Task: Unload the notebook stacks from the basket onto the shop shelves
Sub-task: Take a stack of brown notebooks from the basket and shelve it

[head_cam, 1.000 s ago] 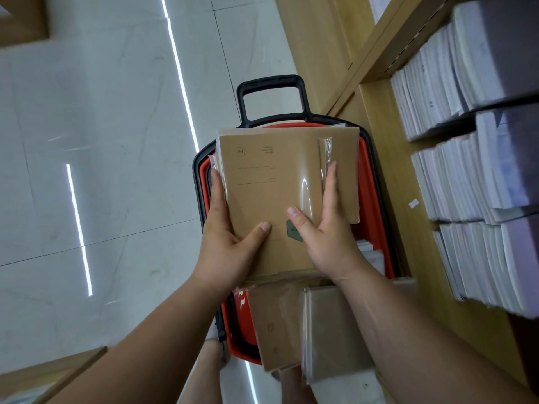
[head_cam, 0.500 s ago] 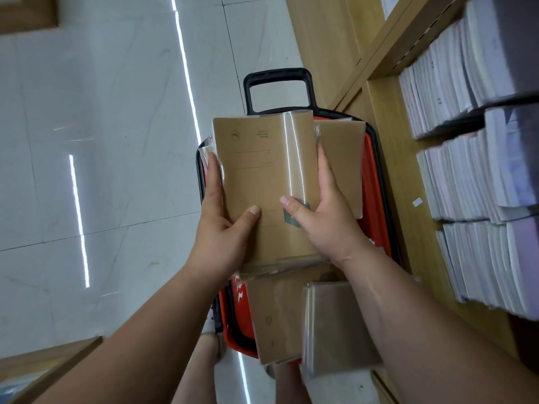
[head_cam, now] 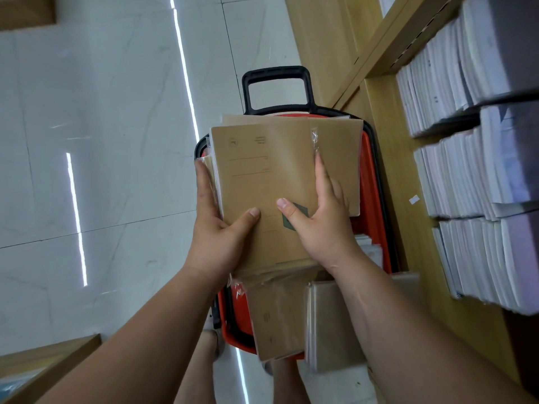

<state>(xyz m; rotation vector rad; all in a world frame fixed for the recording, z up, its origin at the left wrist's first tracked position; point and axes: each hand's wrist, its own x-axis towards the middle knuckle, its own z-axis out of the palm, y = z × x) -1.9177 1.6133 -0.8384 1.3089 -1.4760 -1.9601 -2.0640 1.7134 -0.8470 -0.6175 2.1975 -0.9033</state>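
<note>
Both hands hold a plastic-wrapped stack of brown kraft notebooks (head_cam: 262, 176) above the red basket (head_cam: 370, 182). My left hand (head_cam: 215, 228) grips the stack's left edge, thumb on the cover. My right hand (head_cam: 323, 225) grips its right edge, thumb on the cover beside a dark green hexagon mark. Another brown stack (head_cam: 341, 158) lies in the basket just behind. More wrapped stacks (head_cam: 280, 319) and a pale-edged one (head_cam: 329, 325) sit at the basket's near end. The basket's black handle (head_cam: 277, 83) points away from me.
Wooden shop shelves (head_cam: 408, 199) run along the right, packed with upright white-edged notebooks (head_cam: 472, 176). The pale tiled floor (head_cam: 102, 170) spreads to the left. A wooden unit corner (head_cam: 58, 360) shows at lower left. My legs stand below the basket.
The held stack has stayed in both hands above the basket; it shifted slightly, and the glare on its wrap has gone.
</note>
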